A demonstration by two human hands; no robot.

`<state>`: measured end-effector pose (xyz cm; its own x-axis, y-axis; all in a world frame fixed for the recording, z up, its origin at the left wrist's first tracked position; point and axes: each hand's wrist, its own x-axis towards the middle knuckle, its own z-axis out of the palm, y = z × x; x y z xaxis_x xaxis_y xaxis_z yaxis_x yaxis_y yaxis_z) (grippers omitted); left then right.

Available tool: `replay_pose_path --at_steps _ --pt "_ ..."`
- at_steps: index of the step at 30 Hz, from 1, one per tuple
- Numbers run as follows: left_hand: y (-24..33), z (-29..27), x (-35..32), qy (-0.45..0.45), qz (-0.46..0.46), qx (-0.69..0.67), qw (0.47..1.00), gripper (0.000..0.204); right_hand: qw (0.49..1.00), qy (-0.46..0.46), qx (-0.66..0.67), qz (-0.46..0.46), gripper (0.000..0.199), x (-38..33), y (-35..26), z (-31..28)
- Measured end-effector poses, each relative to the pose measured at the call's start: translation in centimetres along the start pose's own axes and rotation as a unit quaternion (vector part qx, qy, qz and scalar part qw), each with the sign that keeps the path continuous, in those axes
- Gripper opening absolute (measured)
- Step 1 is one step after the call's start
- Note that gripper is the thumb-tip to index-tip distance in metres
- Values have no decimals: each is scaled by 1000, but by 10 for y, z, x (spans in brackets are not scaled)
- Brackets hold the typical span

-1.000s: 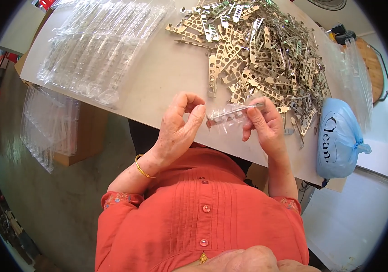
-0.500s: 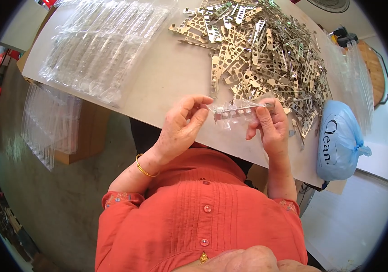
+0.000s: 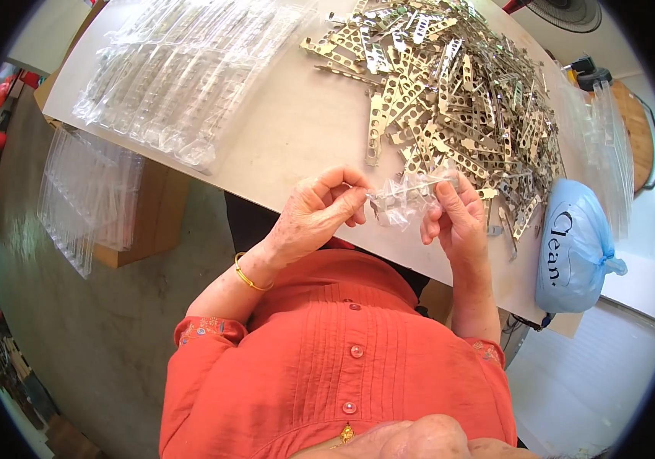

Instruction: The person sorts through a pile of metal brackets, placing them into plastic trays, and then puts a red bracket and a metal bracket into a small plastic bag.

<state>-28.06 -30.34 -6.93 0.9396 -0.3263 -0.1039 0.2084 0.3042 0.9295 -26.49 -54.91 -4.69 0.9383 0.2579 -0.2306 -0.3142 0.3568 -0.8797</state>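
Between my hands, over the table's near edge, hangs a crumpled see-through plastic wrap [image 3: 398, 213] with a thin metal strip [image 3: 421, 187] in or against it; the wrap hides much of the strip. My left hand [image 3: 316, 210] pinches the left end of the wrap between thumb and forefinger. At the other end, my right hand [image 3: 461, 220] grips the strip and the wrap, thumb on top and fingers curled beneath. Just beyond my hands lies a big heap of punched metal strips [image 3: 450, 99], with rows of round holes.
Clear plastic trays [image 3: 182, 84] lie in rows at the table's far left. More trays [image 3: 86, 199] stand by a cardboard box [image 3: 147, 218] below. A tied blue plastic bag [image 3: 572, 249] sits at the table's right, near upright plastic sheets [image 3: 602, 145]. A fan [image 3: 568, 11] is at the back right.
My left thumb and forefinger have closed on the wrap's left end, where they were slightly apart from it. The wrap has turned and bunched a little; my right hand keeps its grip.
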Motion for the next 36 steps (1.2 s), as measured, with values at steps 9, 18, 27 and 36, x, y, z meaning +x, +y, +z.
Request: replay_pose_path --at_steps 9,18,27,36 --pt "0 4 0 12 -20 6 1000 10 999 26 21 -1 16 4 5 1" --pt "1 9 3 88 20 -6 996 13 998 52 -14 -32 15 3 10 3" --pt "-6 14 0 57 -53 32 996 12 998 52 16 -28 15 2 16 3" --pt "4 1 -2 82 -35 38 995 7 992 77 -38 -88 15 1 17 0"
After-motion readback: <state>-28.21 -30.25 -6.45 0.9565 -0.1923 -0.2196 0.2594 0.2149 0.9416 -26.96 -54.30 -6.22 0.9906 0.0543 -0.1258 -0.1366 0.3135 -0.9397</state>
